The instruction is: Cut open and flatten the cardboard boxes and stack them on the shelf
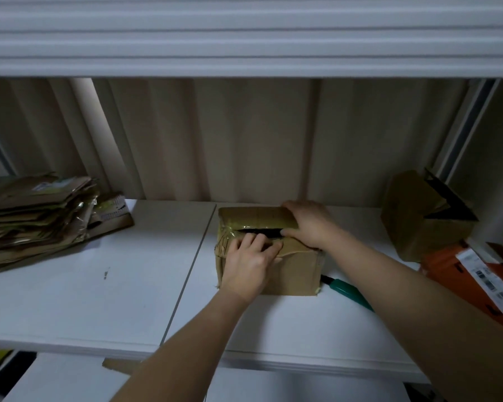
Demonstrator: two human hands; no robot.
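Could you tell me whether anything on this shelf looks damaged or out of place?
The taped box under both hands is crumpled, with a dark gap split along its top. A green-handled tool lies loose beside it, partly under the right forearm. The flattened stack at left sits unevenly.

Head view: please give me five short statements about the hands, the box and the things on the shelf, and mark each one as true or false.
1. Both hands are on the taped cardboard box. True: the left hand and the right hand are at the slit in its top.
2. The green-handled cutter is held in the right hand. False: it lies on the shelf, right of the box.
3. A stack of flattened cardboard lies at the left. True.
4. The box is already flat. False: it still stands as a box.
5. The orange box is at the left. False: it is at the right.
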